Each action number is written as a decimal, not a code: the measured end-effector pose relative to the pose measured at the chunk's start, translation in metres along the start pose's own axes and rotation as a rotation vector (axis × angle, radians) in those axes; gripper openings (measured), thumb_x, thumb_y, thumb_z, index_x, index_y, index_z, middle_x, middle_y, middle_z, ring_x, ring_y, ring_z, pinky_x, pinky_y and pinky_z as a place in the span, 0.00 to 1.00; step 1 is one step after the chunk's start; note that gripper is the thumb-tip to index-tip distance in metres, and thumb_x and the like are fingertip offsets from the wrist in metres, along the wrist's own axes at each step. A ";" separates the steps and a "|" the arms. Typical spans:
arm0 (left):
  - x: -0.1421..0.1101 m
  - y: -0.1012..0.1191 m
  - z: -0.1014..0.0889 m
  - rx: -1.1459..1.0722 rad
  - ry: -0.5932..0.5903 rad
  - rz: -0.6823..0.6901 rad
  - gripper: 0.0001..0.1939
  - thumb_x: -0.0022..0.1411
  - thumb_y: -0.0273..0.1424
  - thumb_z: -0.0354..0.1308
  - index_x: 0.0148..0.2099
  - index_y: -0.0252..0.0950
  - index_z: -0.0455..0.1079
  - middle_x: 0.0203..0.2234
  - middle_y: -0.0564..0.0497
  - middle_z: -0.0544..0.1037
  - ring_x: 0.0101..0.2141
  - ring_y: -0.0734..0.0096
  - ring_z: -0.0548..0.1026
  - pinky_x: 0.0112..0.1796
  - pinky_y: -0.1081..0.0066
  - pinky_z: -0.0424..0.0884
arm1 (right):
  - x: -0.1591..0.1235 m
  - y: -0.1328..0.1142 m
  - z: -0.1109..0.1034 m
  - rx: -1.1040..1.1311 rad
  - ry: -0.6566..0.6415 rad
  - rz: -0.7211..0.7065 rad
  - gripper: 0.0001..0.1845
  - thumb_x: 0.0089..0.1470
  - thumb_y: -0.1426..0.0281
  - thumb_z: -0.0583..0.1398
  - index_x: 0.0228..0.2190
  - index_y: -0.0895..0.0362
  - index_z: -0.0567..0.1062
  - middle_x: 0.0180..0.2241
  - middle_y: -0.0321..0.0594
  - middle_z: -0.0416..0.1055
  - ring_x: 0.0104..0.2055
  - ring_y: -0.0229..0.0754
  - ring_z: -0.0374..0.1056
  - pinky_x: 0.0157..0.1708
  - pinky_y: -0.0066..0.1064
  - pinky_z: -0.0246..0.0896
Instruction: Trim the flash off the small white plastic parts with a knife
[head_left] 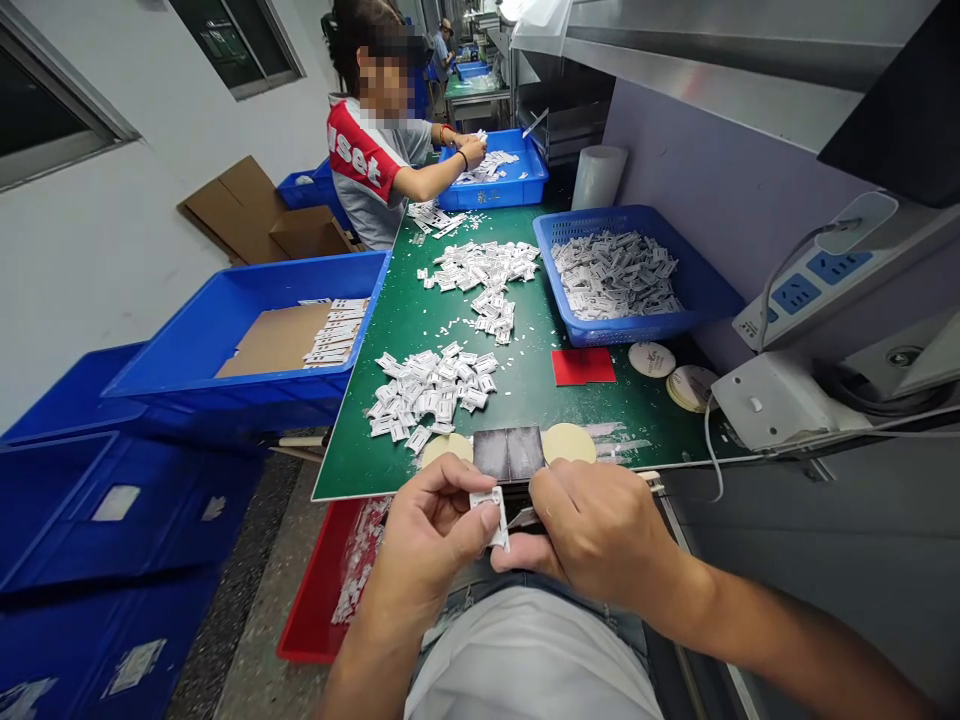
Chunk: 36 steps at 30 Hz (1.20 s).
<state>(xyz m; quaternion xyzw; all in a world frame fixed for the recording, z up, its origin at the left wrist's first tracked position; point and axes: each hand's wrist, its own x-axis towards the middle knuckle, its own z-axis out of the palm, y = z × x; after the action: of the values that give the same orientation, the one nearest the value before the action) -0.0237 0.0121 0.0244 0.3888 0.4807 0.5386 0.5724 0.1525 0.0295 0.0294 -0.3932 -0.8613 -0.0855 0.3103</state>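
My left hand [450, 525] pinches a small white plastic part [495, 515] between thumb and fingers, just off the table's near edge. My right hand [600, 530] is closed around a small knife, of which only a short grey blade [525, 517] shows, pointing at the part. The knife's handle is hidden in the fist. Right past my hands, a dark sanding block [508, 453] lies at the table edge between two round pale-yellow discs [570, 443]. A loose pile of similar white parts [431, 390] lies beyond my left hand.
On the green table [525, 385] are more white parts [487, 265], a blue basket of parts [615, 330], red sheets [583, 367] and round discs [690, 387]. A co-worker [375, 170] handles parts over a blue tray [532, 185]. Blue bins [225, 290] and a red bin [307, 610] stand left.
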 end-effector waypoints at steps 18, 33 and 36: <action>-0.001 -0.003 0.001 0.033 0.035 0.001 0.11 0.45 0.34 0.70 0.30 0.37 0.74 0.24 0.53 0.67 0.25 0.75 0.64 0.25 0.77 0.61 | -0.011 -0.003 0.008 0.006 0.010 0.023 0.33 0.62 0.47 0.41 0.18 0.55 0.63 0.15 0.35 0.57 0.19 0.38 0.46 0.22 0.34 0.35; -0.001 -0.005 0.007 0.126 0.080 0.109 0.08 0.51 0.32 0.68 0.34 0.39 0.74 0.29 0.51 0.74 0.30 0.70 0.71 0.31 0.74 0.68 | -0.014 -0.006 0.013 0.808 -0.165 0.276 0.21 0.62 0.53 0.52 0.27 0.57 0.66 0.20 0.29 0.58 0.20 0.32 0.51 0.22 0.27 0.43; -0.003 -0.001 0.010 0.112 -0.011 0.097 0.09 0.55 0.36 0.65 0.39 0.39 0.76 0.37 0.45 0.77 0.40 0.61 0.73 0.39 0.68 0.69 | -0.010 -0.006 0.007 1.168 -0.380 0.490 0.18 0.64 0.57 0.50 0.28 0.56 0.65 0.22 0.28 0.55 0.23 0.32 0.48 0.22 0.25 0.45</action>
<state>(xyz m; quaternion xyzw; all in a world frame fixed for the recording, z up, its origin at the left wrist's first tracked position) -0.0134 0.0100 0.0266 0.4459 0.4874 0.5358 0.5258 0.1498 0.0220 0.0188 -0.3531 -0.6913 0.5398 0.3256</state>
